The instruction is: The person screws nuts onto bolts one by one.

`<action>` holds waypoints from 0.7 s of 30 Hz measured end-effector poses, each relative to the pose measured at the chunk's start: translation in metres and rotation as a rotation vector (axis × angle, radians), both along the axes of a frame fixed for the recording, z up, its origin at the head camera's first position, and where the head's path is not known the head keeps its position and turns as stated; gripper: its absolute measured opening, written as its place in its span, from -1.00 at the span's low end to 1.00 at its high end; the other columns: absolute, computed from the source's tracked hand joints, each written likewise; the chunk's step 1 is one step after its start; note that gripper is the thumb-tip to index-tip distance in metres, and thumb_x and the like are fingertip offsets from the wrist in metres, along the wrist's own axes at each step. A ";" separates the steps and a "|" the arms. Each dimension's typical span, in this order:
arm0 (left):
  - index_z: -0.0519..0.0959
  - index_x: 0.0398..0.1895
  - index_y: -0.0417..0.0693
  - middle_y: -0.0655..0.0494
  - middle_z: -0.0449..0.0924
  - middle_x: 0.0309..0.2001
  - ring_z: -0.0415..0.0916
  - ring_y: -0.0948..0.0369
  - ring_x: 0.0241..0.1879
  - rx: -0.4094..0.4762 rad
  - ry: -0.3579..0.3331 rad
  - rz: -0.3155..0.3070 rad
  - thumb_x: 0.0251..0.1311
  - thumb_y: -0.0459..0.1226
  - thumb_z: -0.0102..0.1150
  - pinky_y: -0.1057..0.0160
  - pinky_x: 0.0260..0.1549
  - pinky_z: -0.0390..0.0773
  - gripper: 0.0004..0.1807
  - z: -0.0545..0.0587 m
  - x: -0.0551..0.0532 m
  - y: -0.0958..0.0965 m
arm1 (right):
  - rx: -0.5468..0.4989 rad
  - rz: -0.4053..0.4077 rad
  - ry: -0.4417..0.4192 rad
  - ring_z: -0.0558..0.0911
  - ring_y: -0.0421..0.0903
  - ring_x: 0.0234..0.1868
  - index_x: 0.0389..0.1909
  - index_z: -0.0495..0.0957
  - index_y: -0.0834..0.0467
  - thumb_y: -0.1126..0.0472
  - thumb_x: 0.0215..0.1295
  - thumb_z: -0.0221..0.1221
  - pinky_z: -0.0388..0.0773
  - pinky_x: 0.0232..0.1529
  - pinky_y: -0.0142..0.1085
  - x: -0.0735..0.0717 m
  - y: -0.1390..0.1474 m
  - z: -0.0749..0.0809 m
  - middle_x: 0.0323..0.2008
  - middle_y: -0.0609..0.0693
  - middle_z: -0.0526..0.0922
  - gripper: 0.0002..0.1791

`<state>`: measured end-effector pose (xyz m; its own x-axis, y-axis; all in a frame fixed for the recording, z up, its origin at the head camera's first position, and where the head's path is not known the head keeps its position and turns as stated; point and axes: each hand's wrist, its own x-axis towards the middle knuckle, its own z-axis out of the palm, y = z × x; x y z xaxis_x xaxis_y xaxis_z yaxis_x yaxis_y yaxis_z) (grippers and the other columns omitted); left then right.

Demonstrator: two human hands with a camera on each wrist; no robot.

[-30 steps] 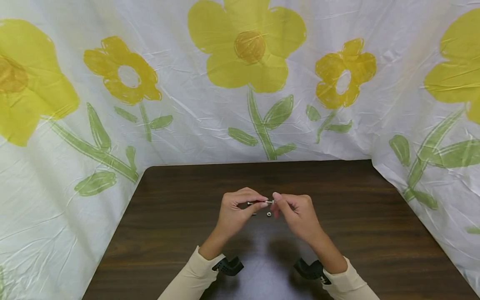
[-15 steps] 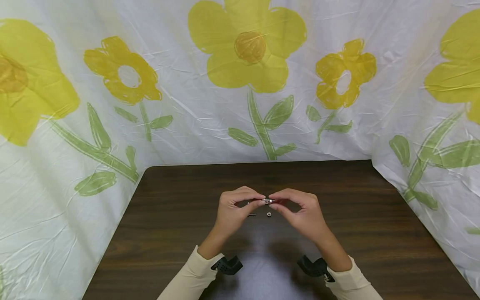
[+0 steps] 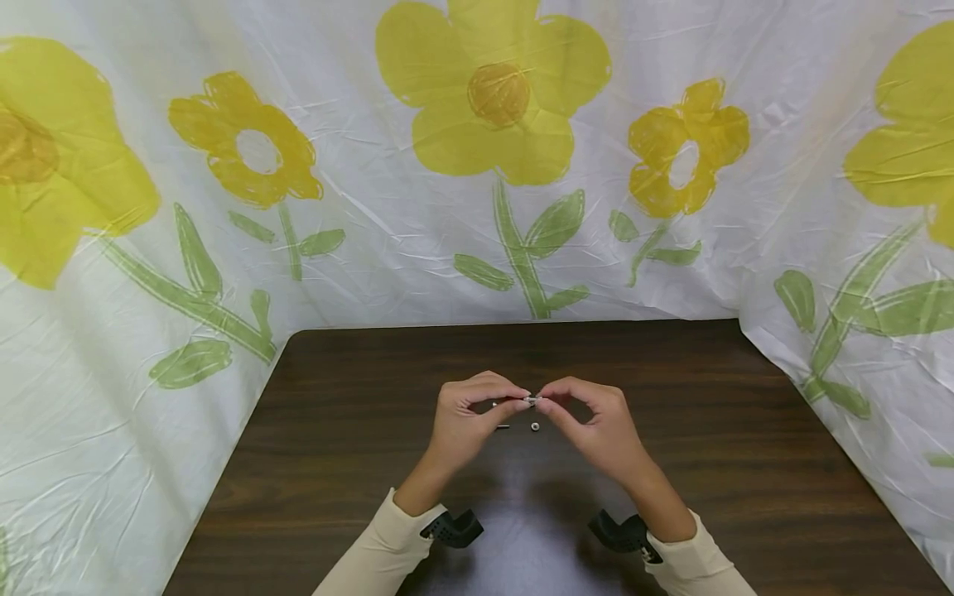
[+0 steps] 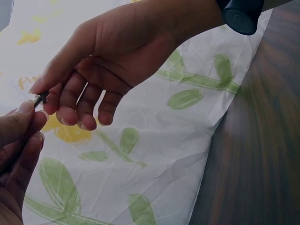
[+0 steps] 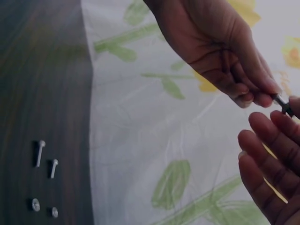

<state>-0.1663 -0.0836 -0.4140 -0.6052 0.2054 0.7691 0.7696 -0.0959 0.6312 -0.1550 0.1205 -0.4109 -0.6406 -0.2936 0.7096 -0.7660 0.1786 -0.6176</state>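
In the head view my left hand [image 3: 469, 418] pinches a small metal bolt [image 3: 532, 401] between thumb and fingertips. My right hand [image 3: 596, 418] pinches the bolt's other end from the right. The right wrist view shows the bolt's shank [image 5: 280, 99] coming out of the left fingertips, with a dark nut-like piece [image 5: 287, 109] at the right fingers. From the left wrist view, this dark piece [image 4: 43, 96] sits between the two hands' fingertips. The fingers cover much of the bolt. It is held above the table.
A longer bolt [image 5: 40, 152], a shorter bolt [image 5: 54, 168], a larger nut [image 5: 35, 204] and a smaller nut [image 5: 55, 212] lie on the dark wooden table [image 3: 358, 463]. A white sheet with yellow flowers [image 3: 358, 248] hangs around the table's back and sides.
The right hand has changed its hold: its thumb was up with fingers below, and now thumb and fingertips pinch the bolt's end. The left hand has hardly moved.
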 end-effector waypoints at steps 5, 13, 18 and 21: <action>0.75 -0.30 -0.32 -0.07 0.74 -0.36 0.68 0.13 -0.32 -0.008 0.008 -0.004 -0.02 -0.62 0.44 0.22 -0.29 0.69 -0.80 -0.008 -0.004 0.000 | -0.002 0.003 -0.048 0.69 -0.05 -0.44 -0.30 0.67 0.14 0.42 0.34 0.27 0.63 -0.32 -0.41 0.001 -0.002 -0.001 -0.44 -0.05 0.72 -0.89; 0.76 -0.30 -0.29 -0.03 0.75 -0.36 0.68 0.14 -0.32 -0.019 0.008 0.000 0.02 -0.56 0.45 0.21 -0.29 0.69 -0.84 -0.007 -0.004 0.001 | -0.012 -0.064 -0.069 0.57 -0.23 -0.56 -0.54 0.65 0.06 0.49 0.42 0.12 0.50 -0.47 -0.44 0.002 -0.005 -0.004 -0.59 -0.15 0.66 -0.62; 0.76 -0.31 -0.30 -0.04 0.74 -0.37 0.68 0.13 -0.33 -0.015 0.014 0.003 0.01 -0.57 0.46 0.21 -0.29 0.69 -0.84 -0.007 -0.004 0.001 | -0.037 -0.069 -0.101 0.70 -0.11 -0.48 -0.43 0.69 0.23 0.58 0.44 -0.02 0.55 -0.37 -0.46 0.003 -0.002 0.001 -0.57 0.02 0.71 -0.62; 0.76 -0.31 -0.29 -0.04 0.74 -0.37 0.68 0.13 -0.33 -0.012 0.014 0.004 0.01 -0.57 0.46 0.21 -0.29 0.69 -0.84 -0.008 -0.004 0.001 | -0.045 -0.053 -0.067 0.72 -0.12 -0.38 -0.27 0.68 0.30 0.62 0.26 0.18 0.59 -0.26 -0.47 0.008 -0.002 0.014 -0.44 0.12 0.74 -0.80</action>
<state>-0.1701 -0.0825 -0.4216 -0.5953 0.2125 0.7749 0.7786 -0.0853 0.6216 -0.1467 0.1180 -0.3971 -0.7006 -0.2273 0.6764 -0.7131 0.1886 -0.6752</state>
